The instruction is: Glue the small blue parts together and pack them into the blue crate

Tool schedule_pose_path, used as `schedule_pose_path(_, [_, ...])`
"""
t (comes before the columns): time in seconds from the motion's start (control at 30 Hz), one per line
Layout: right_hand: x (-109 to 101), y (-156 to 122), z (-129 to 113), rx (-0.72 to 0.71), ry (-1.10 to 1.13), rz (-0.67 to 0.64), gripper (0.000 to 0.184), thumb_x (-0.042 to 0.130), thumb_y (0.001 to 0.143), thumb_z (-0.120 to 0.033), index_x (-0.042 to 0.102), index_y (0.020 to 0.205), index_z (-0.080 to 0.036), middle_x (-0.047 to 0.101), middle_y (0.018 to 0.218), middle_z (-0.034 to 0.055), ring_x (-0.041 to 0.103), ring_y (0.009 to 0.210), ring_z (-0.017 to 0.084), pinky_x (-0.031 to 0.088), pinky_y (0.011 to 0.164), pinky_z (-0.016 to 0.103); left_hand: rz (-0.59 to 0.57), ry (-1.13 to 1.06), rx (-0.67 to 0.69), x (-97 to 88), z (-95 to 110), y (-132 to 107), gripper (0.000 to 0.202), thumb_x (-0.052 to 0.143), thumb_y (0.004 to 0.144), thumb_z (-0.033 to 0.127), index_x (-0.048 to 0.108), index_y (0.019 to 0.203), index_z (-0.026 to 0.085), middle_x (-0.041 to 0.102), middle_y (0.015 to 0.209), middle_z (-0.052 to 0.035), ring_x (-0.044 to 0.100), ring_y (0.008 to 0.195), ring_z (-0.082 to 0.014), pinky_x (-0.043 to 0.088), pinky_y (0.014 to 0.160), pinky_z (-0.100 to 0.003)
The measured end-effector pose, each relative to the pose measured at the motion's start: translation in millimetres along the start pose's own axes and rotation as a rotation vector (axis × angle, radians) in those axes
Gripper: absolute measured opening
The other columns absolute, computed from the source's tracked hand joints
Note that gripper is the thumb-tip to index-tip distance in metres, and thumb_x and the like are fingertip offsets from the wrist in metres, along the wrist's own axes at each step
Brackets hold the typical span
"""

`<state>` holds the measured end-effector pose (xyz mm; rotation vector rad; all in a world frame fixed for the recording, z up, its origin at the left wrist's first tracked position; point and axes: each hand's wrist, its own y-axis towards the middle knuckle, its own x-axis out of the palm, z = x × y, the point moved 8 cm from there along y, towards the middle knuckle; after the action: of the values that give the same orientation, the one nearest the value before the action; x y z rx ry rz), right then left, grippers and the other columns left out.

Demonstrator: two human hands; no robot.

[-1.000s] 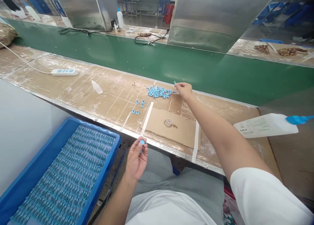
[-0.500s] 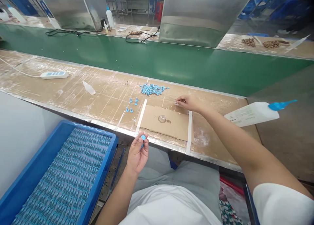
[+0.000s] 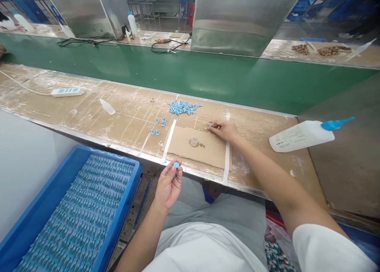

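My left hand (image 3: 169, 185) is closed in front of the table edge, pinching a small blue disc-headed part (image 3: 176, 165) between thumb and fingers, its flat round face upward. My right hand (image 3: 224, 129) is stretched out over the table beyond the cardboard sheet (image 3: 181, 143). Its fingertips are pinched together around a tiny bluish piece (image 3: 210, 125), too small to name. A small round cup (image 3: 194, 142) sits on the cardboard beside dark wet spots. Left of it, several blue disc-based parts (image 3: 157, 133) stand on the table. Behind lies a pile of small blue pieces (image 3: 184, 107).
A white bottle with a blue nozzle (image 3: 303, 135) lies tilted at right. A small squeeze bottle (image 3: 107, 106) and a power strip (image 3: 67, 91) rest at left. A blue crate (image 3: 135, 171) with rows of blue parts stands low left. A green partition (image 3: 148, 72) runs along the back.
My right hand has shifted slightly left and nearer, its fingers still pinched. My left hand has moved slightly right, and the disc it holds is turned more face up.
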<state>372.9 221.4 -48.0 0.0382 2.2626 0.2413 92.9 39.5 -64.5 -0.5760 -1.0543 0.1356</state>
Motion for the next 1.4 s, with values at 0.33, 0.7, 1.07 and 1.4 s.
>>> schedule_pose_path(0.33, [7.2, -59.7, -62.9, 0.056, 0.532, 0.317, 0.028, 0.073, 0.078, -0.040, 0.075, 0.100, -0.023, 0.075, 0.097, 0.0041, 0.071, 0.085, 0.022, 0.057, 0.082, 0.038, 0.010, -0.042, 0.010, -0.7, -5.1, 9.3, 0.018, 0.070, 0.077, 0.006, 0.073, 0.093, 0.014, 0.074, 0.094, -0.0059, 0.069, 0.074, -0.0071, 0.057, 0.071, -0.012])
schedule_pose_path(0.7, [16.7, -76.1, -88.5, -0.230, 0.276, 0.482, 0.020, 0.066, 0.085, -0.032, 0.074, 0.102, -0.024, 0.075, 0.096, 0.0050, 0.071, 0.086, 0.020, 0.058, 0.082, 0.036, -0.080, -0.014, 0.011, 13.5, -9.4, 7.3, 0.016, 0.072, 0.077, 0.010, 0.072, 0.093, 0.012, 0.073, 0.096, -0.0067, 0.069, 0.079, -0.0080, 0.057, 0.075, -0.014])
schedule_pose_path(1.07, [23.4, -79.9, -93.0, -0.331, 0.182, 0.464, 0.015, 0.065, 0.087, -0.028, 0.071, 0.100, -0.024, 0.074, 0.093, 0.0044, 0.069, 0.082, 0.020, 0.057, 0.078, 0.036, -0.085, -0.028, -0.004, 10.8, -14.6, 10.1, 0.020, 0.075, 0.075, 0.011, 0.073, 0.095, 0.013, 0.074, 0.095, -0.0055, 0.069, 0.080, -0.0081, 0.056, 0.076, -0.014])
schedule_pose_path(1.4, [27.7, -76.9, -95.0, -0.342, 0.087, 0.422, 0.014, 0.060, 0.090, -0.030, 0.071, 0.098, -0.024, 0.074, 0.095, 0.0060, 0.069, 0.087, 0.021, 0.056, 0.082, 0.038, -0.084, -0.040, -0.023, 8.5, -19.3, 11.1, 0.019, 0.073, 0.077, 0.010, 0.073, 0.095, 0.011, 0.073, 0.095, -0.0068, 0.069, 0.080, -0.0082, 0.056, 0.077, -0.014])
